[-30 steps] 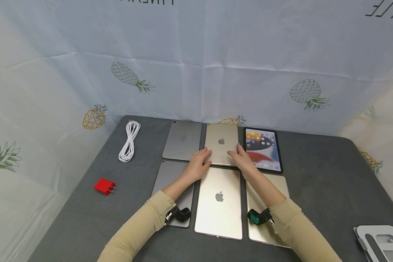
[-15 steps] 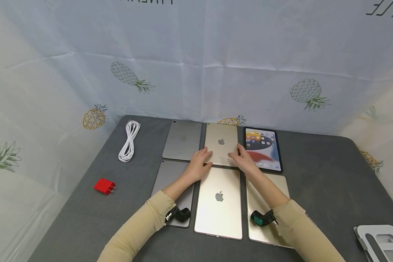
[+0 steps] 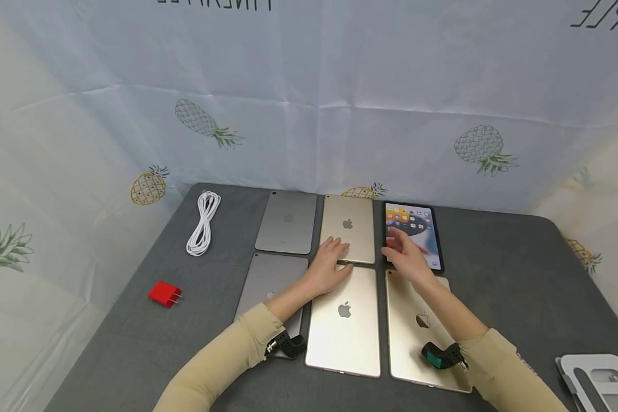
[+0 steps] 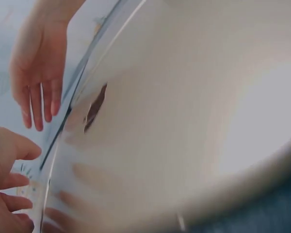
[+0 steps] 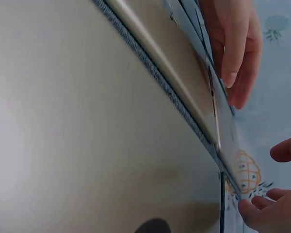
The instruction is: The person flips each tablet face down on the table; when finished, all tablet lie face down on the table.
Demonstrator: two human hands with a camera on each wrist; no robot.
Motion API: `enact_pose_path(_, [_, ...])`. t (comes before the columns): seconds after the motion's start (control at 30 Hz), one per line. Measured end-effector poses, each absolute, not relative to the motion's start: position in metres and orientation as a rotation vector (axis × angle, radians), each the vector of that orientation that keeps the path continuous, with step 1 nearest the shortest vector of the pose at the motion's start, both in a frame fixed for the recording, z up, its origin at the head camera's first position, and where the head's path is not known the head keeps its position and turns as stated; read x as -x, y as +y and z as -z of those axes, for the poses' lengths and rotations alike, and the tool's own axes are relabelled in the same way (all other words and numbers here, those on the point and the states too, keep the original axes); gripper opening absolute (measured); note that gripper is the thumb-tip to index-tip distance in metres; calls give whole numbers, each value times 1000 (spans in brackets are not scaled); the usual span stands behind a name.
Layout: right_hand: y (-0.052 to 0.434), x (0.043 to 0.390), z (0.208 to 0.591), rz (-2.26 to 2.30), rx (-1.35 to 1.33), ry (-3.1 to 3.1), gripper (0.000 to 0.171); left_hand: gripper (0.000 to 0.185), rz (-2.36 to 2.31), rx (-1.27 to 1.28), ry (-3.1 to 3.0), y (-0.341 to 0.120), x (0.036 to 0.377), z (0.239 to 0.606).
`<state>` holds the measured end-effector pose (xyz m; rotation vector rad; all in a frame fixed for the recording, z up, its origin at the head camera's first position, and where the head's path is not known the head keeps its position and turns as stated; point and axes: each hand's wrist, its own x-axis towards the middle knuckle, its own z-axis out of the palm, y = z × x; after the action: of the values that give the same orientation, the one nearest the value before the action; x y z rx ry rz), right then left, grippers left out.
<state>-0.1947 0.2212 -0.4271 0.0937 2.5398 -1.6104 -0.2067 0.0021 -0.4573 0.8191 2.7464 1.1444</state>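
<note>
Six tablets lie in two rows on the grey table (image 3: 499, 269). The back row holds a grey tablet (image 3: 286, 226), a gold tablet (image 3: 350, 220) and a lit tablet (image 3: 422, 226) with its screen up. My left hand (image 3: 333, 258) rests flat on the near edge of the back gold tablet, fingers straight. My right hand (image 3: 403, 249) hovers over the lit tablet's near half, fingers spread and relaxed. The front row holds a grey tablet (image 3: 268, 277), a gold tablet (image 3: 344, 326) and another gold tablet (image 3: 417, 337). A gold tablet back (image 4: 184, 97) fills the left wrist view.
A coiled white cable (image 3: 203, 223) lies at the back left. A red charger plug (image 3: 165, 293) sits near the left edge. A white stand (image 3: 599, 380) is at the front right corner. Pineapple-print cloth (image 3: 309, 114) walls the table.
My right hand has left the back gold tablet and moved right over the lit tablet. My left hand slid a little right along the gold tablet's near edge.
</note>
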Motion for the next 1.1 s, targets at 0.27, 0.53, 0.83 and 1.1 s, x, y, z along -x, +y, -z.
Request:
enact_pose_path(0.27, [253, 178, 425, 1552, -162, 2635, 63, 59, -1253, -856, 2588, 32, 201, 451])
enact_pose_path(0.53, [278, 166, 434, 1389, -268, 2763, 67, 71, -1465, -722, 2361, 57, 198, 453])
enact_pose_path(0.83, [292, 155, 440, 1349, -372, 2734, 73, 82, -1591, -612, 2218, 77, 194, 454])
enact_pose_path(1.1, [295, 150, 440, 1375, -373, 2623, 82, 87, -1632, -511, 2150, 89, 192, 449])
